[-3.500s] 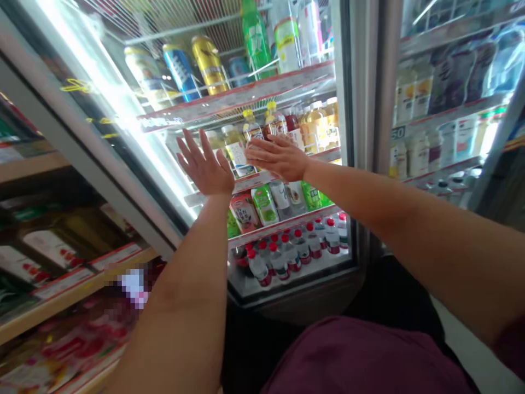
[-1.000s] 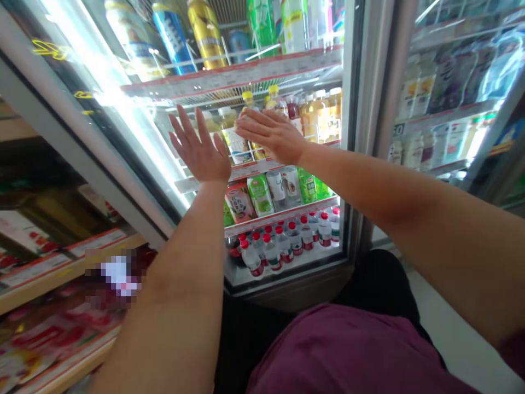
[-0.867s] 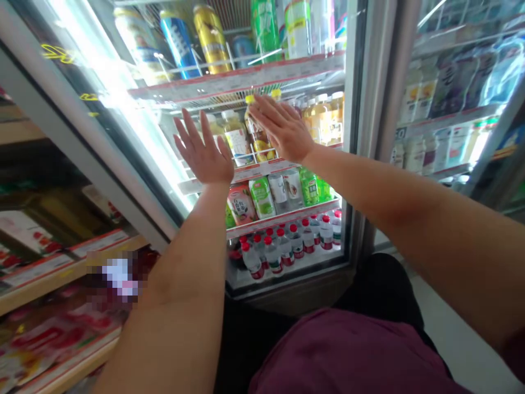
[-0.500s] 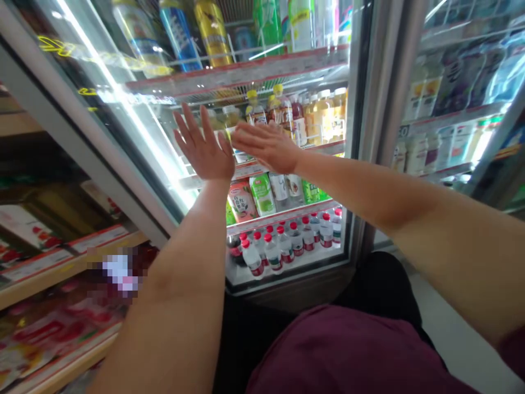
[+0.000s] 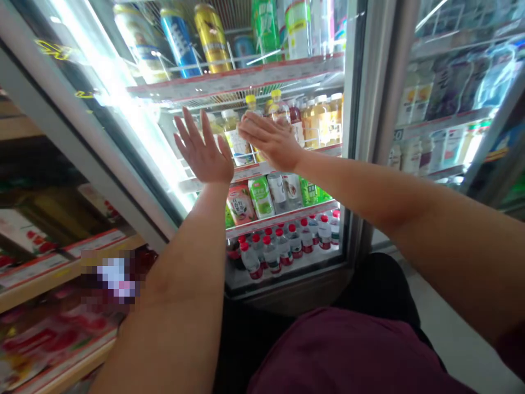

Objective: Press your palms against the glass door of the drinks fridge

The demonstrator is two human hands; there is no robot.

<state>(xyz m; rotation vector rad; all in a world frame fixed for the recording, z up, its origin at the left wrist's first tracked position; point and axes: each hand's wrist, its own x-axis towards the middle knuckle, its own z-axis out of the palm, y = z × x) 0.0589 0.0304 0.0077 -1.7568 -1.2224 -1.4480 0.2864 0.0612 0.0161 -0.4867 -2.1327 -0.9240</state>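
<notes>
— Shop aisle on my head camera?

— Yes. You stand at a glass-door drinks cooler (image 5: 356,137), one door swung open, with a wooden shelf (image 5: 61,262) of packaged goods on your left and a pixelated patch (image 5: 112,276) on that shelf's front.

— And my hands?

— Both are open, fingers spread, gripping nothing. Your left hand (image 5: 204,150) stands upright, fingers pointing up. Your right hand (image 5: 268,143) reaches across, its fingertips just beside the left hand and in front of the yellow-capped bottles (image 5: 251,114) on the cooler's second wire shelf (image 5: 262,167). I cannot tell whether it touches them.

— What's above and below?

— Above, a blue can (image 5: 178,44) and a gold can (image 5: 211,46) lean on a higher shelf. Below, green-labelled drinks (image 5: 260,197) stand over red-capped water bottles (image 5: 270,254).

— Anything of me?

— Your maroon shirt (image 5: 336,355) fills the bottom of the view, above black trousers (image 5: 377,284) and a pale floor (image 5: 459,339).
</notes>
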